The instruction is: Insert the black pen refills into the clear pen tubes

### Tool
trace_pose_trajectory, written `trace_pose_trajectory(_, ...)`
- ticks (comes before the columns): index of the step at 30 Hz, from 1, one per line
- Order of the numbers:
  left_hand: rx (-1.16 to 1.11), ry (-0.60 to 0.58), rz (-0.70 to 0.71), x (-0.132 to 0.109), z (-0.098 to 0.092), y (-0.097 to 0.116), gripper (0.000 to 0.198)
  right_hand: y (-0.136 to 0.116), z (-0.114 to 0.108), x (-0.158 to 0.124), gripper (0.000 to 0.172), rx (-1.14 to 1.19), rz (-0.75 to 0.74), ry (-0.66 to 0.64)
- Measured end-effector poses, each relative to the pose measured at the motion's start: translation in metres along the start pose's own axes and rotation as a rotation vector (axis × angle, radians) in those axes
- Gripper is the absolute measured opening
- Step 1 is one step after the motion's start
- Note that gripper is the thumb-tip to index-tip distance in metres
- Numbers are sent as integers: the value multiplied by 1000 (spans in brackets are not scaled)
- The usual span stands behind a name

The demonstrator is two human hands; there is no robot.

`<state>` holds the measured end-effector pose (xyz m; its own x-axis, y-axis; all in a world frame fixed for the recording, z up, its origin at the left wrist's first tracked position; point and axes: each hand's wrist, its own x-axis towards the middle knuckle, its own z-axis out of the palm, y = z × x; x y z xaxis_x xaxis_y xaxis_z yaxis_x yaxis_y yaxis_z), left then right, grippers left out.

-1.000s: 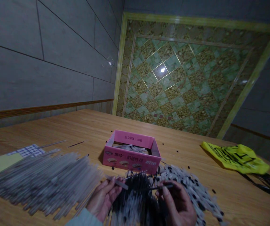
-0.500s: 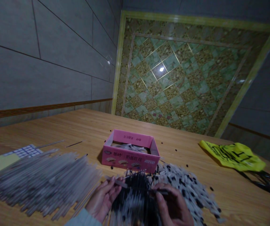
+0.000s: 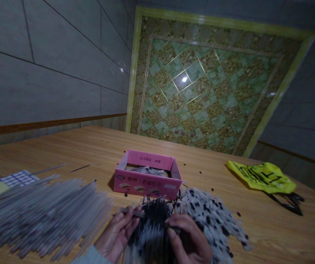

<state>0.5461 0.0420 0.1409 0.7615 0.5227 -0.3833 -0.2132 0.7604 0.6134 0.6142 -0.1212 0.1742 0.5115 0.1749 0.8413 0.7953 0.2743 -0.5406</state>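
Between the thumb and fingers of my left hand (image 3: 117,233) is a thin translucent tube (image 3: 131,211), lying nearly level and pointing right. My right hand (image 3: 189,236) is closed in a pinch on a small dark piece (image 3: 174,228), whose shape is blurred and partly covered by the fingers. Under and between both hands lies a pile of thin black-and-clear sticks (image 3: 156,227). A heap of short whitish pieces with black ends (image 3: 215,220) spreads just beyond my right hand. To the left of my left hand lies a broad stack of long translucent tubes (image 3: 44,216).
An open pink box (image 3: 148,184) with whitish pieces inside stands behind the pile. A yellow bag (image 3: 262,178) with black print lies at the right, dark straps beside it. Checked cloth (image 3: 17,178) lies at the left. Small black bits dot the wooden table (image 3: 91,143).
My right hand has moved left, closer to my left hand and the tube. The whole view has shifted slightly. My left hand keeps its hold on the tube.
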Motion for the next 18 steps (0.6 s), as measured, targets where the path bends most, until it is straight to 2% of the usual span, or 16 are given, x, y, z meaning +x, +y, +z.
trace_pose_trajectory(3, 30, -44, -31, -7, 5, -2, 19, 4, 0, -1, 13, -37, -14, -127)
trace_pose_trajectory(5, 40, -78, -99, -12, 10, -4, 19, 5, 1, -3, 11, -72, 20, -255)
trace_pose_trajectory(7, 22, -65, -153, -16, 13, -5, 14, 7, 3, -4, 10, -104, 70, -335)
trace_pose_trajectory(10, -82, 22, -119, -13, 13, -2, 18, 9, -1, 0, 15, -202, 170, -301)
trace_pose_trajectory(14, -224, 55, -71, -3, 5, 9, 24, 21, -27, 14, 16, -469, 274, -212)
trace_pose_trajectory(16, -239, 47, -72, -2, 3, 11, 24, 32, -45, 20, 18, -690, 286, -255)
trace_pose_trajectory(18, -204, 47, -69, -4, 4, 10, 24, 42, -59, 22, 15, -944, 317, -352)
